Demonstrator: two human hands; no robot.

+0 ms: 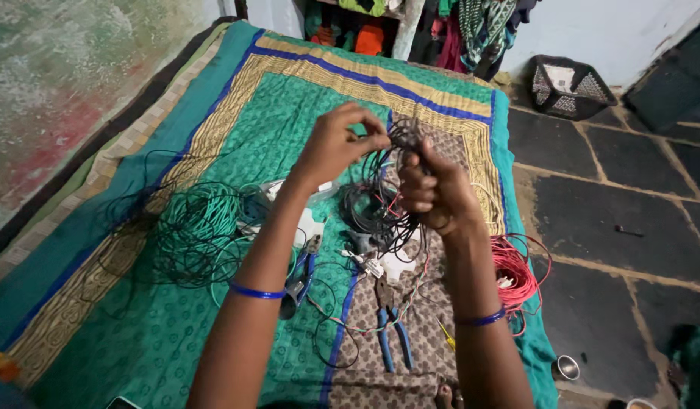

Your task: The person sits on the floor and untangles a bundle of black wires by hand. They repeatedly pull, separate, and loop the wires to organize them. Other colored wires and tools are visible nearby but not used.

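At the far left, a thin black wire (130, 220) lay in loose loops over the patterned green bedspread (176, 333), and just right of it sat a tangled coil of green wire (202, 223). Nearer the middle, a tool with blue handles (301, 276) rested beside small white plastic parts (308, 223). Above these the left hand (335, 144) was raised, its fingertips pinched on a strand of a bundle of black wire (388, 189). The bundle hung in the air between both hands, above the middle of the bedspread, with its lower loops drooping toward the cloth. The right hand (429, 189) was clenched around the top of the same bundle. Near the person, blue-handled pliers (392, 333) lay on the brown strip of the spread. Further right, a coil of red wire (513, 276) sat at the bedspread's edge, beside the dark stone floor (630, 227). A small steel cup (566, 368) stood on that floor at the near right.
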